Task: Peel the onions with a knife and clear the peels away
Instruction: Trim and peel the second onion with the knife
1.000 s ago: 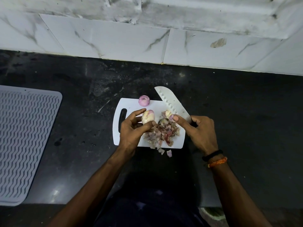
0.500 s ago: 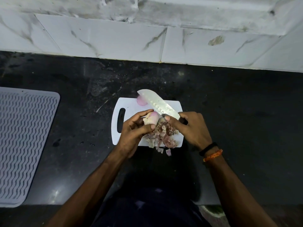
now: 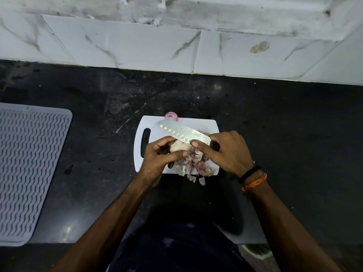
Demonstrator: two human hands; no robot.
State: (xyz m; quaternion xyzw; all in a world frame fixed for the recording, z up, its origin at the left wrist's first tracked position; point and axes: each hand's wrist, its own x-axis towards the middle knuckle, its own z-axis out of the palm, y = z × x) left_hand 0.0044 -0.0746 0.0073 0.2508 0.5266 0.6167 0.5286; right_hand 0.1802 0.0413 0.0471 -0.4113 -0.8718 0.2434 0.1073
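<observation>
Head view shows the left hand [image 3: 160,158] cupping a pale onion [image 3: 179,147] over the middle of the white board [image 3: 198,124], while the right hand [image 3: 228,152] clasps the knife [image 3: 181,132], thumb on the blade, which lies across the onion's top; peeling is in hand, and I judge the next move calls for a shallow, controlled pull of skin. Peels [image 3: 198,165] heap at the board's near edge, some spilling onto the counter [image 3: 275,124], a second onion [image 3: 171,116] sits at the far edge, and the knife handle and cutting contact are hidden.
</observation>
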